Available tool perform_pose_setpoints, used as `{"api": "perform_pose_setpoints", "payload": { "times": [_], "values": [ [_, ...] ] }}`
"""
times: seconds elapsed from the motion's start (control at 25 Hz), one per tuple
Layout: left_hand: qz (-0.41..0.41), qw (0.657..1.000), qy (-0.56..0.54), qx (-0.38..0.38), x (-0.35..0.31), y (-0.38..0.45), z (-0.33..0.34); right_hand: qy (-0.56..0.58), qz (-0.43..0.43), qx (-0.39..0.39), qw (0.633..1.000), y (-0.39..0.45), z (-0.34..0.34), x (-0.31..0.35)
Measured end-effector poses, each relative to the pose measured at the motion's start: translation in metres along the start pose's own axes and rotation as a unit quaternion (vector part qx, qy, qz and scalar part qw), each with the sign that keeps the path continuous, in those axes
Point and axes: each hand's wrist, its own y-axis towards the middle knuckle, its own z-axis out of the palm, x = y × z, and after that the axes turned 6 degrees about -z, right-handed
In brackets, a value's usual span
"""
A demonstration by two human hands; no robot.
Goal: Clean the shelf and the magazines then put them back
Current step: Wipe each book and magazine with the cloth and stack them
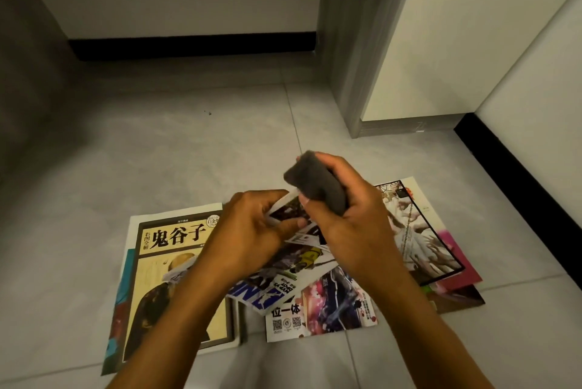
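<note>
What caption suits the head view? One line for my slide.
Left hand holds a magazine while right hand grips a grey cloth over magazines spread on the floor.

Two bare forearms enter from the bottom edge of the frame, and no sleeve shows on either up to that edge. The left hand point(252, 228) and the right hand point(349, 224), near the frame's centre, carry no glove, ring, watch or bracelet (fingernails look short and unpainted).
</note>
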Motion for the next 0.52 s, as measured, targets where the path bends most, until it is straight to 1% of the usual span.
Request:
{"api": "perform_pose_setpoints", "payload": {
  "times": [0.08, 0.16, 0.28, 0.32, 0.44, 0.52],
  "values": [
    [0.007, 1.000, -0.011, -0.024, 0.001, -0.002, -0.002, -0.048, 0.008, -0.035, 0.998, -0.001, 0.005, -0.005],
    [-0.012, 0.998, -0.045, -0.051, 0.007, -0.009, -0.010, -0.130, 0.017, -0.032, 0.991, -0.004, -0.004, -0.019],
    [-0.022, 0.992, -0.092, -0.083, 0.008, -0.014, -0.016, -0.167, 0.078, -0.061, 0.981, -0.011, -0.018, -0.037],
    [-0.020, 0.993, -0.088, -0.078, 0.008, -0.014, -0.015, -0.177, 0.071, -0.060, 0.980, -0.011, -0.015, -0.036],
    [0.001, 0.996, -0.061, -0.058, 0.002, -0.013, -0.010, -0.235, -0.029, -0.049, 0.970, -0.008, 0.008, -0.019],
    [0.018, 0.995, -0.076, -0.066, 0.002, -0.014, -0.012, -0.239, -0.055, -0.067, 0.967, -0.009, 0.012, -0.024]
  ]
}}
